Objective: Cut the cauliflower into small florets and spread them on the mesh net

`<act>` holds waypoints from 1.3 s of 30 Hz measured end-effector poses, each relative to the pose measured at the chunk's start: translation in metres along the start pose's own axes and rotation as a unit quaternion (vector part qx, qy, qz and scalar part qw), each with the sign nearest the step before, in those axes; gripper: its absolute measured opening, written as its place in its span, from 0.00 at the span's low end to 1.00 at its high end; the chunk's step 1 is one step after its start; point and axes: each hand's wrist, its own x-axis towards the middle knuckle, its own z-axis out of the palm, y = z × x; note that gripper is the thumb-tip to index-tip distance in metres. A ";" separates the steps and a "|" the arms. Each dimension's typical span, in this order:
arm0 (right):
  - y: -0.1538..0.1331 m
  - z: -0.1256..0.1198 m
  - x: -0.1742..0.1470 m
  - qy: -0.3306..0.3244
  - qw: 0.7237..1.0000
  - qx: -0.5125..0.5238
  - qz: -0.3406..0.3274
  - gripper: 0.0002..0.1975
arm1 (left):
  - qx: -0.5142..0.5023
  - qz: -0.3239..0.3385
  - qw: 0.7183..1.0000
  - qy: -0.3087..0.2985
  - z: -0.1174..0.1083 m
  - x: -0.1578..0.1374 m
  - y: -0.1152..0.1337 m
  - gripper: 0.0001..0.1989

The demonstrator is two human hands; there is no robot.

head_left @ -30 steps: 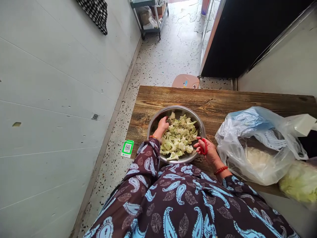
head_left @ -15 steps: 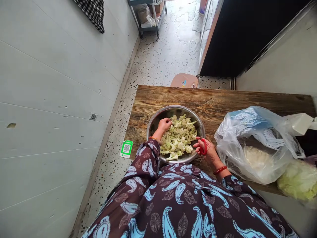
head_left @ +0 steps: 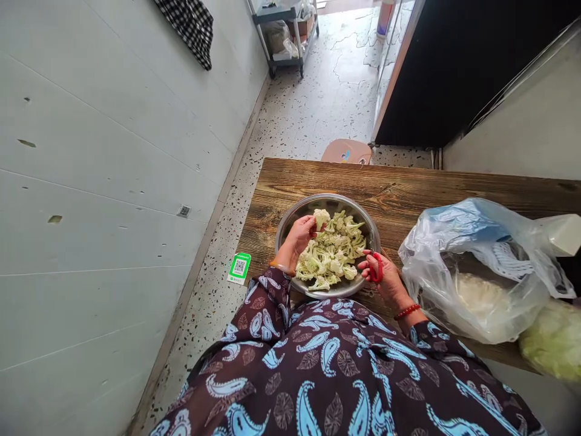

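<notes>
A steel bowl [head_left: 282, 227] full of cut cauliflower florets [head_left: 333, 254] stands on the wooden table in front of me. Over the bowl's left side, my left hand [head_left: 301, 235] is closed on a cauliflower floret [head_left: 322, 218], its white head showing past the fingertips. My right hand [head_left: 384, 277] is at the bowl's right rim, its fingers in the handles of red-handled scissors [head_left: 376, 267]. The scissors' blades are mostly hidden or too small to make out.
Clear plastic bags [head_left: 476, 260] with pale contents lie right of the bowl, by a pale green vegetable [head_left: 554, 339]. A green QR card [head_left: 238, 268] is at the left table edge. Beyond the wooden table [head_left: 408, 188] stand a pink stool [head_left: 347, 151] and a shelf cart [head_left: 285, 63].
My left hand has lifted slightly and turned, and a cauliflower floret now shows in its fingers. My right hand keeps the scissors near the rim. The view has shifted a little left.
</notes>
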 end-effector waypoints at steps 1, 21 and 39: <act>0.001 -0.001 0.001 -0.001 1.000 -0.001 -0.001 0.22 | -0.007 -0.003 1.000 -0.001 0.003 -0.003 0.000 0.14; 0.009 -0.006 0.000 -0.024 1.000 0.009 -0.017 0.23 | 0.009 0.148 0.988 0.048 0.040 -0.051 -0.006 0.21; 0.013 -0.013 0.004 -0.042 0.999 0.008 -0.016 0.24 | -0.050 0.117 0.989 0.072 0.054 -0.075 -0.003 0.19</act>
